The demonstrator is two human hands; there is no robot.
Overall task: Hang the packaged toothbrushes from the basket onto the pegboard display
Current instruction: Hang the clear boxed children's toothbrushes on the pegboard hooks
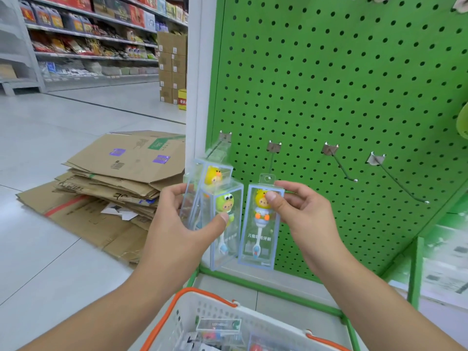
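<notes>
My left hand (177, 219) grips a clear toothbrush box with a green frog figure (226, 224). Behind it a box with a yellow figure (211, 173) hangs on the leftmost hook (224, 138). With thumb and fingers my right hand (301, 214) pinches the top of another clear box holding a yellow-headed toothbrush (260, 224); its hang tab (267, 178) sits just below the second hook (274, 148). All of this is in front of the green pegboard (342, 84). The white basket with orange handles (210, 323) lies below, with more packages inside.
Two bare hooks (339, 163) (397, 181) stick out of the pegboard to the right. Flattened cardboard boxes (114, 188) are piled on the floor at left. Stocked store shelves (88, 39) and stacked cartons (172, 67) stand farther back.
</notes>
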